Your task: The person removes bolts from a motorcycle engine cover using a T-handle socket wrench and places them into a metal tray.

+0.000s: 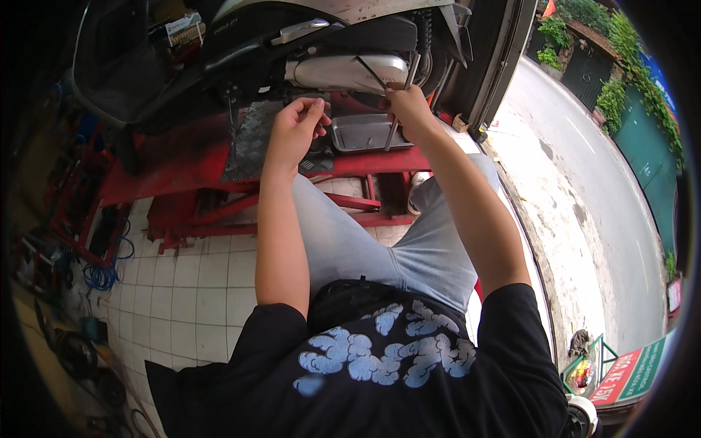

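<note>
My right hand (410,109) is closed around a metal wrench with long thin arms (395,136). One silver arm runs from above my fist down toward a metal tray, while a darker arm slants up to the left across the silver engine-side cover (350,71) of a scooter. To the left, my left hand (301,133) hovers in front of the scooter with its fingers loosely curled and apart. No object shows in it. Between and below my hands, the shallow rectangular metal tray (356,133) rests on the red lift platform.
The scooter (219,55) stands on the red lift (197,164) across my front. A patterned dark plate (252,139) lies on the platform. Coiled blue hose (101,276) and tools sit on the left over white floor tiles (197,306). A doorway (493,69) opens onto a street at right.
</note>
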`<action>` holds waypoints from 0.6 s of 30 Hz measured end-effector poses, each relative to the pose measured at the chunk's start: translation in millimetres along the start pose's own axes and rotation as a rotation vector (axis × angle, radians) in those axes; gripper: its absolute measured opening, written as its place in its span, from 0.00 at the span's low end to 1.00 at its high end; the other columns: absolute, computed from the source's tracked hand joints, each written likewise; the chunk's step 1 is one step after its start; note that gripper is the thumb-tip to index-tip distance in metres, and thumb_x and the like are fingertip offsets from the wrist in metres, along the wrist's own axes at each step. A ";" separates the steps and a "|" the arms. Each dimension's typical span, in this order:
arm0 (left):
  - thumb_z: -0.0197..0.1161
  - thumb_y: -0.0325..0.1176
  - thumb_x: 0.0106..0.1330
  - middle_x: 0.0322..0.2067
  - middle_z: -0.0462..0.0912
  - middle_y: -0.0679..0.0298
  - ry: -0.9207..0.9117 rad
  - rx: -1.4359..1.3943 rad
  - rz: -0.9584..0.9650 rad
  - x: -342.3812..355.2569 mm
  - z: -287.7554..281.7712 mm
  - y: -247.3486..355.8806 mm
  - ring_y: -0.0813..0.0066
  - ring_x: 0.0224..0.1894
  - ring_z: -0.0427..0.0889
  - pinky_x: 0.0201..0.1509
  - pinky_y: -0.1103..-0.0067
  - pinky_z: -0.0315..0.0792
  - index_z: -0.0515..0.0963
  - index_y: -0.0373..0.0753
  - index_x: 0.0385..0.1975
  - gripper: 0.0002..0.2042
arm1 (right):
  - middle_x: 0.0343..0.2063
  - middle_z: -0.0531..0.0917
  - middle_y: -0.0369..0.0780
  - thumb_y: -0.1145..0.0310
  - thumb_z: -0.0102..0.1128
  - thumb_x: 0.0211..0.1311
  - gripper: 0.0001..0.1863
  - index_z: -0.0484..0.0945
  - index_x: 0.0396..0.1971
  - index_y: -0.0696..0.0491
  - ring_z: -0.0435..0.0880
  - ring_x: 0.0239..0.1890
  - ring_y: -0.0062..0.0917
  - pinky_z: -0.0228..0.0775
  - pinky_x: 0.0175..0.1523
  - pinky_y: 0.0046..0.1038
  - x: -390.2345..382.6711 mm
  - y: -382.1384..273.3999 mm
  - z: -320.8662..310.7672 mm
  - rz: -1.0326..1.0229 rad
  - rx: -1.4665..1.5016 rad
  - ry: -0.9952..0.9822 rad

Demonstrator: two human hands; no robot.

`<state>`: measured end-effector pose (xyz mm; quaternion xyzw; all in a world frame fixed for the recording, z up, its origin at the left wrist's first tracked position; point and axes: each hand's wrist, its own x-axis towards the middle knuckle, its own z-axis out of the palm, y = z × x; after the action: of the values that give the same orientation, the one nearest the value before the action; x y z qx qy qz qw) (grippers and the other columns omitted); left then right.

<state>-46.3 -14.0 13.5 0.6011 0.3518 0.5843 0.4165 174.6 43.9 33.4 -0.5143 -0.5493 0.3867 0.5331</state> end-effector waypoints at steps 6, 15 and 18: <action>0.56 0.41 0.72 0.27 0.79 0.71 -0.001 0.028 -0.003 0.1 -0.7 1.2 0.86 0.28 0.74 0.35 0.87 0.68 0.79 0.39 0.38 0.12 | 0.24 0.73 0.35 0.72 0.49 0.67 0.08 0.76 0.39 0.57 0.70 0.23 0.18 0.60 0.24 0.23 13.2 12.4 -1.5 -0.039 0.252 0.038; 0.56 0.41 0.72 0.27 0.79 0.71 0.017 0.015 -0.006 -0.8 -1.3 3.2 0.86 0.27 0.74 0.34 0.87 0.68 0.79 0.39 0.38 0.12 | 0.30 0.74 0.42 0.76 0.43 0.69 0.11 0.67 0.47 0.65 0.67 0.24 0.21 0.64 0.30 0.23 24.7 18.3 -1.4 0.286 1.080 -0.013; 0.56 0.41 0.72 0.27 0.79 0.71 0.014 0.011 -0.003 0.3 -1.5 1.4 0.86 0.27 0.74 0.34 0.87 0.68 0.79 0.38 0.38 0.12 | 0.35 0.76 0.47 0.75 0.37 0.71 0.14 0.63 0.51 0.68 0.72 0.27 0.24 0.71 0.35 0.25 26.4 21.7 5.1 0.295 1.249 0.018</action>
<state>-47.9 -14.2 14.8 0.5986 0.3588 0.5861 0.4116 175.5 74.1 16.6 -0.1801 -0.1393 0.6986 0.6783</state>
